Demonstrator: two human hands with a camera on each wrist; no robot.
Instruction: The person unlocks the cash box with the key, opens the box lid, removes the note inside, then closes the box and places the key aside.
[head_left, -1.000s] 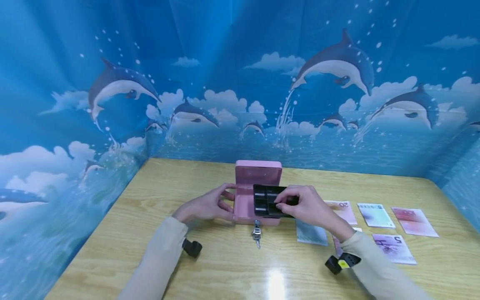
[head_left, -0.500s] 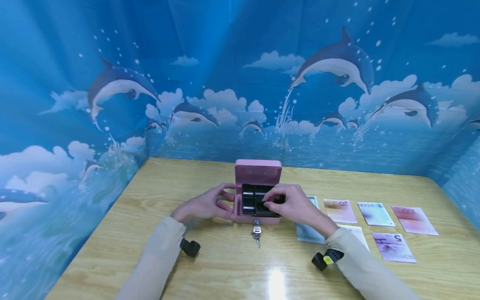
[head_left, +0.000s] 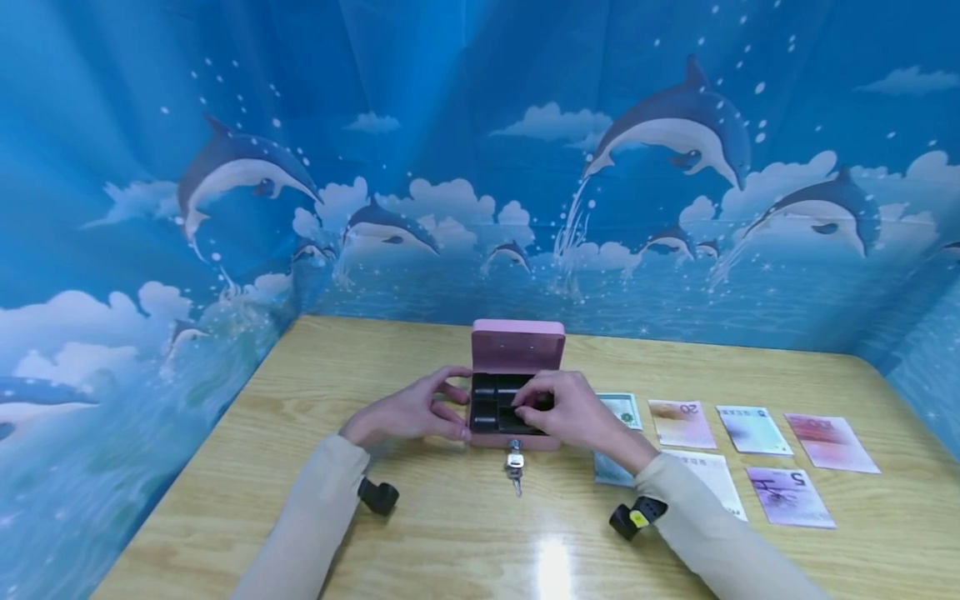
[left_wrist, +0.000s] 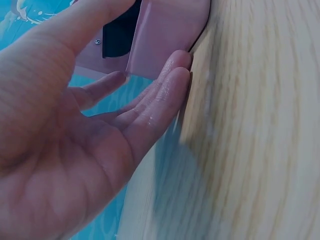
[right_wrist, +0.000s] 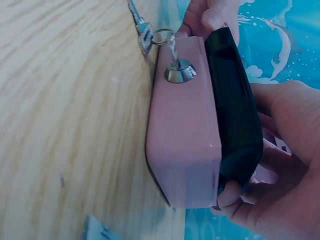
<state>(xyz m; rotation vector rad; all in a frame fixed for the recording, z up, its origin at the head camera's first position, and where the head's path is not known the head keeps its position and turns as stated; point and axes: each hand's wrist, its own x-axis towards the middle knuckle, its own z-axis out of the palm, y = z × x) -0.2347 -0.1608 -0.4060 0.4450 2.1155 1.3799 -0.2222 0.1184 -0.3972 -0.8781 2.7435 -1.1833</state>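
Note:
A pink cash box [head_left: 517, 348] stands on the table with its lid raised. Inside its walls sits a black compartment tray [head_left: 485, 416], which still stands proud of the front wall in the right wrist view. My right hand [head_left: 577, 410] pinches this tray toward its right end, with fingers bent at its edge. On the box's left side, my left hand [head_left: 417, 408] rests with fairly straight fingers [left_wrist: 160, 102] touching the pink wall. A metal lock [right_wrist: 180, 71] on the front holds a key, and more keys [head_left: 514, 472] hang from its ring onto the table.
Several banknotes lie to the right of the box, among them a 20 note [head_left: 682, 423], a red note [head_left: 831, 442] and a purple 5 note [head_left: 790, 497]. A greenish note [head_left: 619, 409] is partly hidden by my right arm. A dolphin-print curtain [head_left: 420, 167] hangs behind the wooden table [head_left: 442, 533].
My right hand has carried the black tray left and down, from over the right side of the box into its opening. My left hand stays at the box's left side.

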